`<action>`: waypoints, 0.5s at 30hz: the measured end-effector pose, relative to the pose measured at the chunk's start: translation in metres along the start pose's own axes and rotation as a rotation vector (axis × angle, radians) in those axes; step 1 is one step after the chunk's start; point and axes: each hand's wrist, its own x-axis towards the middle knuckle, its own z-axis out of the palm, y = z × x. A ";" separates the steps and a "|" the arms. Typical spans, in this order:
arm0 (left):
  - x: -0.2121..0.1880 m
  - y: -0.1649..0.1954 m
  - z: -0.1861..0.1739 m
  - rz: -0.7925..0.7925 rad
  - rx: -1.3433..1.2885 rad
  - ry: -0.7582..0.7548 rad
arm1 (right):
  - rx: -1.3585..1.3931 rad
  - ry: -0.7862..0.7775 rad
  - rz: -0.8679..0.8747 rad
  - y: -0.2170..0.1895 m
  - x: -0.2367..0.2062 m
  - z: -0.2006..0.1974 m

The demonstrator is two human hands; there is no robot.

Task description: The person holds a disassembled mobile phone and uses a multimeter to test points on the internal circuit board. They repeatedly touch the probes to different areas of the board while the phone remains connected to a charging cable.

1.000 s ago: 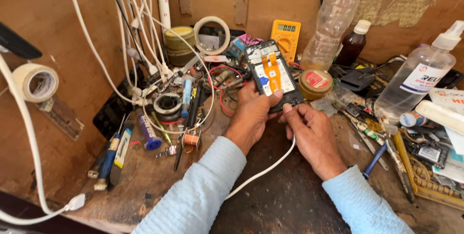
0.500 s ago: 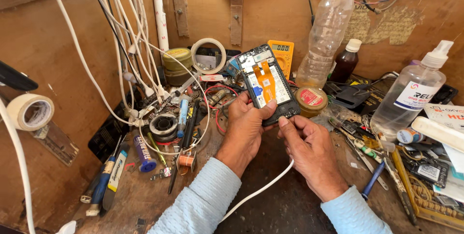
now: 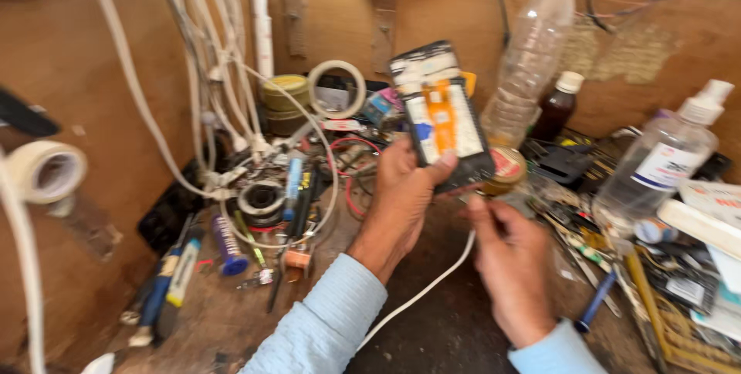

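My left hand [image 3: 397, 204] holds an opened phone [image 3: 444, 115] upright above the bench, its black frame, white shield and orange ribbon facing me, thumb on its lower right edge. My right hand [image 3: 513, 266] sits just below the phone's bottom end with the fingers curled around the end of a white cable [image 3: 421, 293]. The cable runs down and left between my light blue sleeves. Whether the plug touches the phone is hidden by blur and my fingers.
Cluttered wooden bench: tape rolls [image 3: 337, 88], red wires, screwdrivers [image 3: 166, 285] and white cables [image 3: 224, 73] on the left. A clear plastic bottle [image 3: 532, 65], brown bottle [image 3: 557, 104], round tin [image 3: 505, 167] and spray bottle [image 3: 664, 162] stand behind and right. Tools and boxes [image 3: 695, 266] crowd the right edge.
My left hand has lifted the phone higher and tilted it upright. My right hand has come off the phone and dropped just below it, holding the white cable end.
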 end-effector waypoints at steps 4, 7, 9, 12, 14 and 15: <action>0.000 0.012 -0.009 -0.353 0.011 -0.178 | 0.227 -0.076 0.069 0.011 0.014 -0.011; -0.006 0.019 -0.015 -0.519 0.057 -0.287 | 0.288 -0.092 0.077 0.023 0.020 -0.015; -0.009 0.022 -0.016 -0.597 0.111 -0.318 | 0.300 -0.111 0.069 0.028 0.024 -0.022; -0.011 0.029 -0.024 -0.708 0.194 -0.293 | 0.408 -0.128 0.087 0.030 0.028 -0.026; -0.017 0.032 -0.030 -0.771 0.228 -0.293 | 0.464 -0.129 0.106 0.029 0.026 -0.027; -0.021 0.032 -0.031 -0.770 0.262 -0.295 | 0.472 -0.131 0.113 0.027 0.025 -0.026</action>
